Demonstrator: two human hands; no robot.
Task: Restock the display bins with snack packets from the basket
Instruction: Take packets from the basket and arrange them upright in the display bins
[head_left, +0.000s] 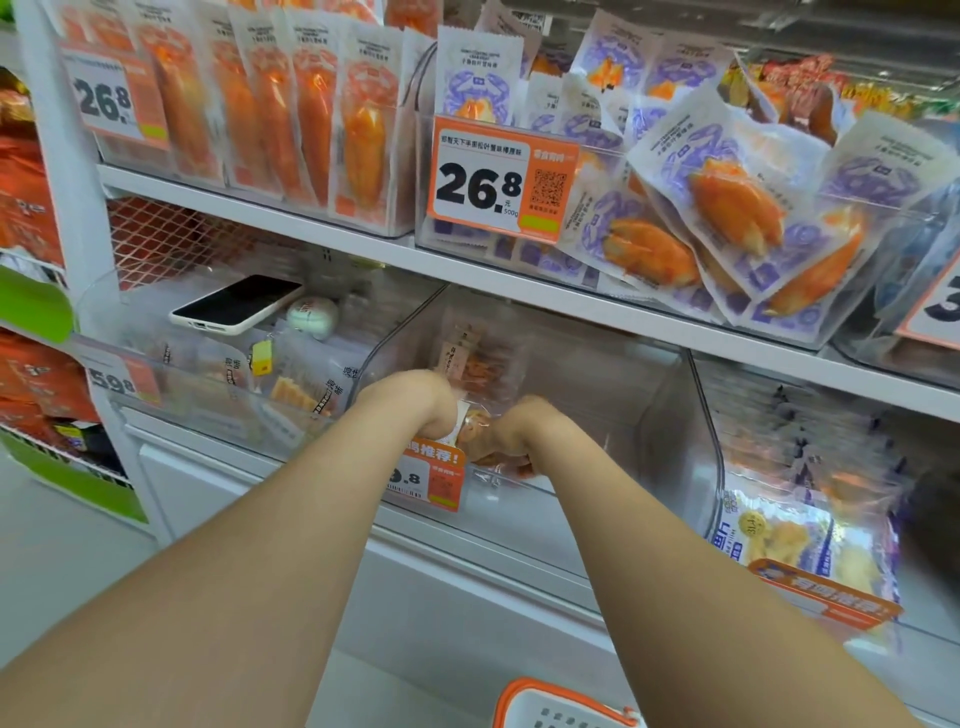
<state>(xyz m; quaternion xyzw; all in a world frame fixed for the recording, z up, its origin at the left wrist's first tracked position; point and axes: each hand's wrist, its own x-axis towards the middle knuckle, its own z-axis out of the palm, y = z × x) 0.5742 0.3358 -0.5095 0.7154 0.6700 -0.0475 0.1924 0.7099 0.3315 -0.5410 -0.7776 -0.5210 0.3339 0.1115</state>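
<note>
Phone (236, 304): seen lying flat, screen up, on top of the lower left bin's contents.
Orange packets (311, 119): stood upright in a row in the upper left bin, behind a 26.8 tag.
Left hand (415, 405): reached over the front wall of the middle bin, wrist bent down. The fingers are hidden behind the hand, so the grip cannot be told.
Price tag (431, 478): clipped to the middle bin's front wall, partly covered by the left forearm.
Snack packets (472, 423): orange and white, seen between the two hands, just inside the middle bin's front edge and touching both hands.
Right hand (519, 436): reached into the same bin, fingers curled round the snack packets from the right.
Basket (561, 706): white with an orange rim, only its top edge seen at the bottom of the view, below the forearms.
Middle bin (649, 395): clear plastic, a few packets stood at its back left.
Purple packets (727, 208): piled loosely in the upper right bin.
Right bin (805, 467): clear, filled with yellow and blue packets.
</note>
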